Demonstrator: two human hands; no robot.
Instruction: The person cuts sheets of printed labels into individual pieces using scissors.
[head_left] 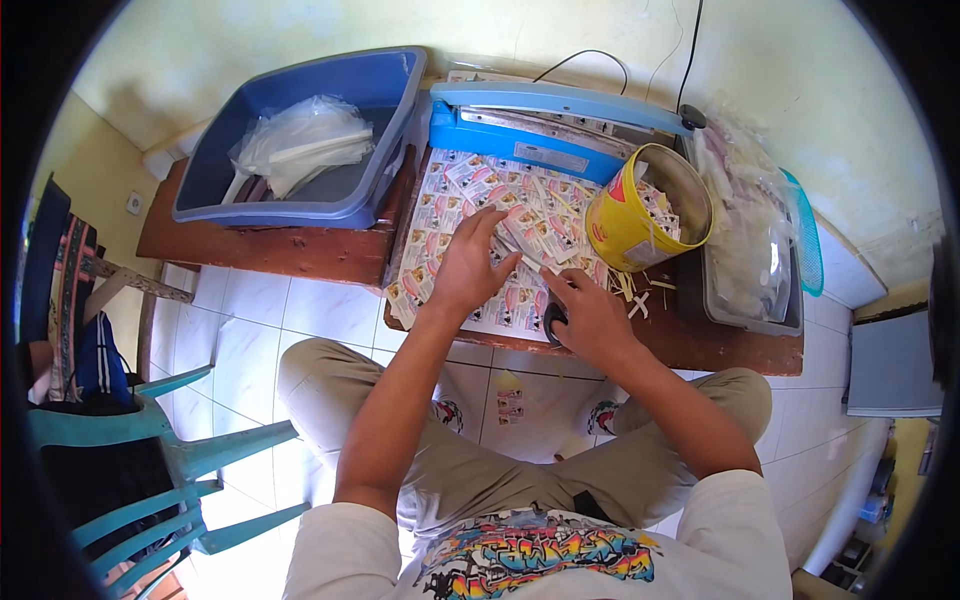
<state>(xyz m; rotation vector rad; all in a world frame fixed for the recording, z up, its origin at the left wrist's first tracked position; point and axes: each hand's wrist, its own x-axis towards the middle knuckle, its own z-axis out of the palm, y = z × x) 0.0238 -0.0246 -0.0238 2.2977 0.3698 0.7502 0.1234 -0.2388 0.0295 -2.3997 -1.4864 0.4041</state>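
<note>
My left hand [472, 268] is over the table, thumb and fingers curled at the edge of a printed label strip [522, 236]. My right hand [592, 318] grips a pair of scissors [556, 322]; the black handle shows under the fingers, and the blades point toward the strip, partly hidden. Beneath both hands, printed label sheets [430, 262] with small repeated pictures cover the tabletop. A yellow bucket [618, 222] stands just beyond my right hand, with paper scraps inside it. Thin offcuts [640, 300] lie beside its base.
Behind the sheets stands a blue paper cutter [500, 137] with a long arm. A blue tub [350, 212] holding clear plastic bags [305, 140] is at left. Another bin [780, 322] with plastic packs sits at right. A green chair [110, 428] stands at lower left.
</note>
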